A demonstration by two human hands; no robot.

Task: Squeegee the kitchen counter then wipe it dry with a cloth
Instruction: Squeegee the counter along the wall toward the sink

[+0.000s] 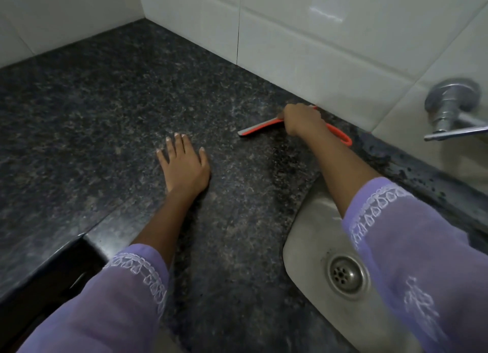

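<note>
An orange squeegee point(257, 128) with a grey blade lies against the dark speckled granite counter point(105, 110), close to the back wall. My right hand point(302, 119) is closed around its middle, and the orange loop of its handle sticks out to the right of my wrist. My left hand point(183, 162) rests flat on the counter with fingers spread, left of and nearer than the squeegee. A darker wet-looking patch shows on the counter under my right forearm. No cloth is in view.
A steel sink point(311, 247) with a round drain point(347, 275) sits at the lower right. A chrome tap point(453, 107) juts from the white tiled wall point(330, 49) at the right. The counter's front edge point(52, 268) runs along the lower left.
</note>
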